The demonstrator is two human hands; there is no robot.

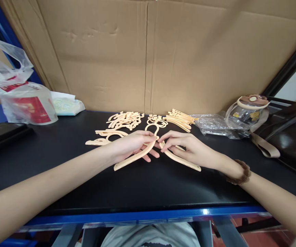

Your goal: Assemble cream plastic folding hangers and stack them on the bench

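Just in front of the pile of loose parts (124,120), the left hand (133,145) curls closed over one cream strip (127,163) and the right hand (190,148) pinches a second strip (193,166) — both look light, thin, stiff and probably brittle — best held near their meeting ends.

Two flat, pale cream curved strips lie on the black tabletop (60,164), their inner ends meeting in a shallow peak like the shoulders of a coat hanger. The left strip (127,161) slopes down to the left, its squared outer end resting on the surface and its inner half pinched under the left hand (134,145). The right strip (186,164) mirrors it, sloping to the right, held near the peak by the right hand (189,148). Just behind the peak a cream looped hook piece (153,129) lies flat.
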